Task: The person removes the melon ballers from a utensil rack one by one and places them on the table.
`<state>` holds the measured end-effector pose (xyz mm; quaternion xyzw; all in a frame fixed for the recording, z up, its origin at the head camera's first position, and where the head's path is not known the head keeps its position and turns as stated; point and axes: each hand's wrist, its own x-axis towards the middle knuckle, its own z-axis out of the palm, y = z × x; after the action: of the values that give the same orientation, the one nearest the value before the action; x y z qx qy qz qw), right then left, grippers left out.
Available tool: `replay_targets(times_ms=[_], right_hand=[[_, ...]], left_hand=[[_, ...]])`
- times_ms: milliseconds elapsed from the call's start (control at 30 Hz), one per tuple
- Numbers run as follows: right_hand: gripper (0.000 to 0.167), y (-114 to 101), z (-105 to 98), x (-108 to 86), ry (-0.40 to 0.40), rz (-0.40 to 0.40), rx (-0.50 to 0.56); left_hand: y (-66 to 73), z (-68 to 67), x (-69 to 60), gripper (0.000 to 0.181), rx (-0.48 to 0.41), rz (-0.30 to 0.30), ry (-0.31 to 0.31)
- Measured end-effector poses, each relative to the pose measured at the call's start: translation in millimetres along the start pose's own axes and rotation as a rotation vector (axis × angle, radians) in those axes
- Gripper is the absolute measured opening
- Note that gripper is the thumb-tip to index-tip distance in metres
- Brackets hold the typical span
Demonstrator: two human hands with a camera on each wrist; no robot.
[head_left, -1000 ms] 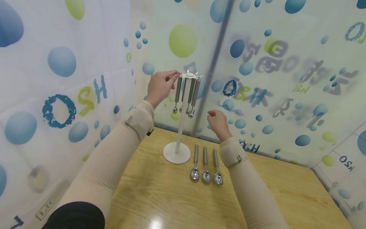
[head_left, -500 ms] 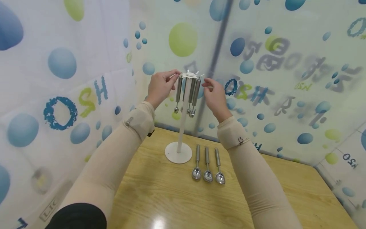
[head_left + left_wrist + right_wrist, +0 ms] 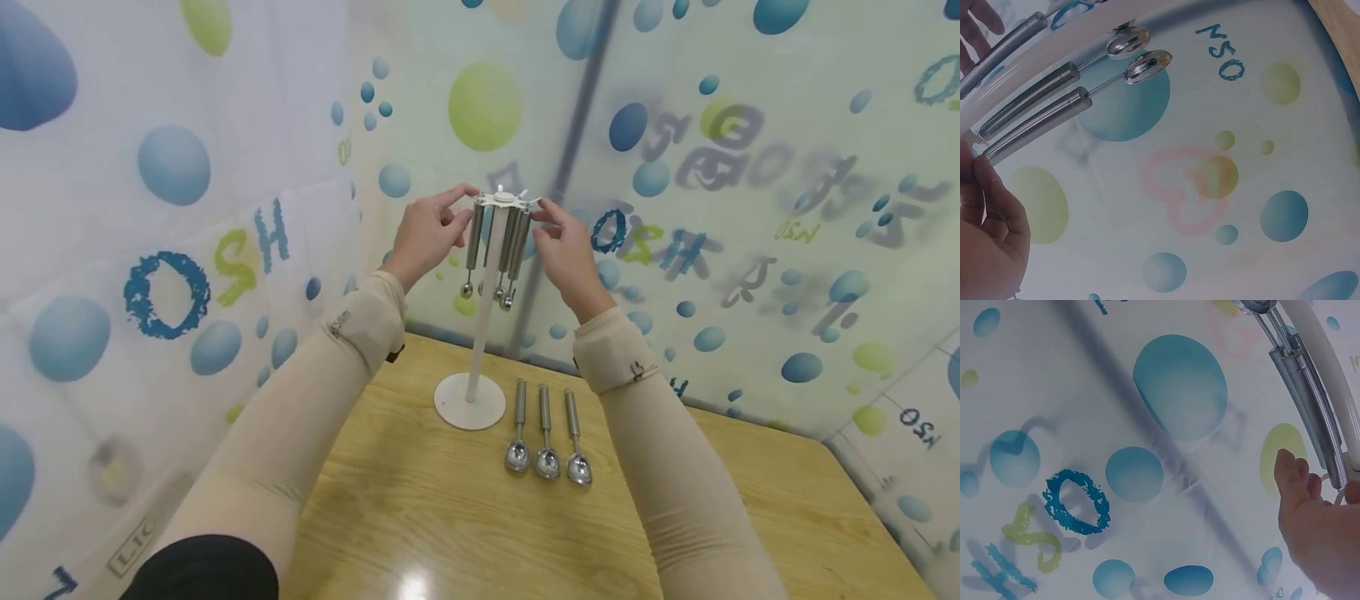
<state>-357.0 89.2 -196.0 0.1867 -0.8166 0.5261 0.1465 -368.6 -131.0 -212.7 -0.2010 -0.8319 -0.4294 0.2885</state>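
A white stand (image 3: 481, 325) with a round base rises from the table, and several steel-handled scoops (image 3: 474, 237) hang from the hooks of its top ring (image 3: 504, 200). My left hand (image 3: 426, 233) is at the ring's left side, its index fingertip at a hook and the thumb apart below. In the left wrist view, its fingertips meet the top end of a hanging scoop's handle (image 3: 1038, 125). On the right, my other hand (image 3: 567, 254) has its index fingertip at a hook, the thumb lower beside the handles. Neither hand visibly grips a scoop.
Three steel scoops lie side by side right of the base: a left one (image 3: 517, 454), a middle one (image 3: 547, 461) and a right one (image 3: 578, 467). The wooden table (image 3: 420, 508) meets a patterned curtain (image 3: 667, 275) behind and at the sides.
My right hand has risen from beside the scoops' lower ends to the ring's right side. The left hand has stayed at the ring, its thumb dropping slightly away from the index finger.
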Motion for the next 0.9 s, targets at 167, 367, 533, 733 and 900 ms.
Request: replay_targets(times_ms=[167, 367, 533, 733, 900], right_hand=[[0.053, 2, -1, -2.3, -0.018, 0.017, 0.046], [0.054, 0, 0, -8.1, -0.01, 0.023, 0.072], [0.055, 1, 2, -13.1, -0.012, 0.011, 0.082], [0.055, 1, 4, -19.8, -0.005, -0.011, 0.094], [0.055, -3, 7, -24.8, 0.007, -0.036, 0.099]], left_hand=[[0.9, -2.8, -2.6, 0.042, 0.017, 0.001, -0.036], [4.7, -6.5, -4.0, 0.048, 0.032, -0.006, -0.065], [8.1, -10.4, -7.2, 0.042, 0.043, 0.017, -0.049], [10.2, -13.6, -10.2, 0.038, 0.025, 0.018, 0.046], [13.5, -14.9, -11.3, 0.037, 0.004, 0.065, 0.185]])
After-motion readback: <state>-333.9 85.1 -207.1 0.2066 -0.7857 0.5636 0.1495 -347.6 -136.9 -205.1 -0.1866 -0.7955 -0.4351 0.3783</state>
